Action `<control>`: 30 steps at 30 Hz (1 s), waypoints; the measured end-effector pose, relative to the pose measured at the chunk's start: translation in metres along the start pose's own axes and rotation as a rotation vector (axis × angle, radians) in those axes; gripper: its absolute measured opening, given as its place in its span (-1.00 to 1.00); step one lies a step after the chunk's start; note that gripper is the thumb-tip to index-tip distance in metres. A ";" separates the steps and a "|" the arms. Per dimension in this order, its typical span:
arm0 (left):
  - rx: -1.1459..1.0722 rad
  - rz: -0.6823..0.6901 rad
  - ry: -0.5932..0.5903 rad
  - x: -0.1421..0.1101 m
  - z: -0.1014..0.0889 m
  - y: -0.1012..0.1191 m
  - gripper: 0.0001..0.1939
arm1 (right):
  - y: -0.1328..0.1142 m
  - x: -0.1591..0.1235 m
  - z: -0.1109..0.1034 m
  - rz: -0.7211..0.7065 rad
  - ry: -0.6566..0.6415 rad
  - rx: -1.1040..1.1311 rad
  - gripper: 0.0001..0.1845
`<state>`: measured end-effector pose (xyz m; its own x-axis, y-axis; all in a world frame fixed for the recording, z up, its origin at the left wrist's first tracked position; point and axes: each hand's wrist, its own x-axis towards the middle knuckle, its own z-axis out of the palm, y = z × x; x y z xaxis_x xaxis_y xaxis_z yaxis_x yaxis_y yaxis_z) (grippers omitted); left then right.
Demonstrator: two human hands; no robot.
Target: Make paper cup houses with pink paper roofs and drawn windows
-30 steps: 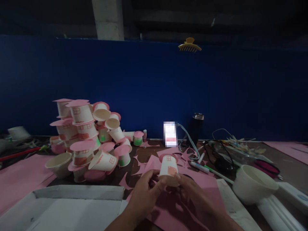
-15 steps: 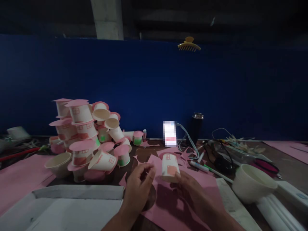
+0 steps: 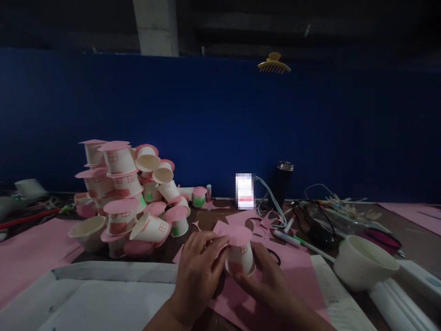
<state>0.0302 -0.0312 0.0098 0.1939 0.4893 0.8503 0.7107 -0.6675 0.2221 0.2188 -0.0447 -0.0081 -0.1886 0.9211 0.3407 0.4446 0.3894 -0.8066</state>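
An upside-down white paper cup (image 3: 241,258) with red drawn windows and a door stands tilted slightly between my hands. A round pink paper disc (image 3: 241,235) caps it. My right hand (image 3: 271,279) wraps the cup's lower right side, thumb across the front near the rim. At the left, my left hand (image 3: 200,271) has its fingers closed at the disc's edge, with the thumb by the cup's side. Under the cup lies a pink paper sheet (image 3: 292,285). Scissors' dark handle loop (image 3: 274,256) shows beside my right hand.
Many similar capped cups (image 3: 119,161) are piled at the left. A white box lid (image 3: 113,303) lies in front of them. To the right are stacked paper bowls (image 3: 363,264), markers (image 3: 287,238) and a computer mouse (image 3: 320,234). A lit phone (image 3: 244,191) and black bottle (image 3: 281,184) stand behind.
The cup has tipped more upright, showing its pink disc from above. My left hand has moved right to touch the disc, and my right hand now wraps further round the cup.
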 end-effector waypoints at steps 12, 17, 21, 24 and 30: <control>0.025 0.113 -0.014 -0.001 -0.005 0.003 -0.77 | 0.006 0.000 0.005 0.013 0.012 -0.013 -0.55; 0.063 0.145 -0.009 -0.003 -0.005 0.002 -0.77 | 0.002 0.001 0.006 -0.007 0.026 -0.009 -0.58; 0.062 0.155 -0.042 0.000 -0.005 0.000 -0.78 | 0.002 0.002 0.007 0.019 0.031 -0.003 -0.65; 0.062 0.164 -0.073 0.001 -0.005 -0.001 -0.78 | 0.003 0.003 0.007 0.050 0.032 -0.007 -0.68; 0.063 0.197 -0.091 0.001 -0.006 -0.001 -0.78 | 0.006 0.004 0.008 0.058 0.015 -0.019 -0.66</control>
<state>0.0259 -0.0331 0.0132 0.3918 0.4033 0.8269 0.6929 -0.7207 0.0232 0.2140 -0.0390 -0.0154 -0.1487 0.9419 0.3013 0.4706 0.3354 -0.8161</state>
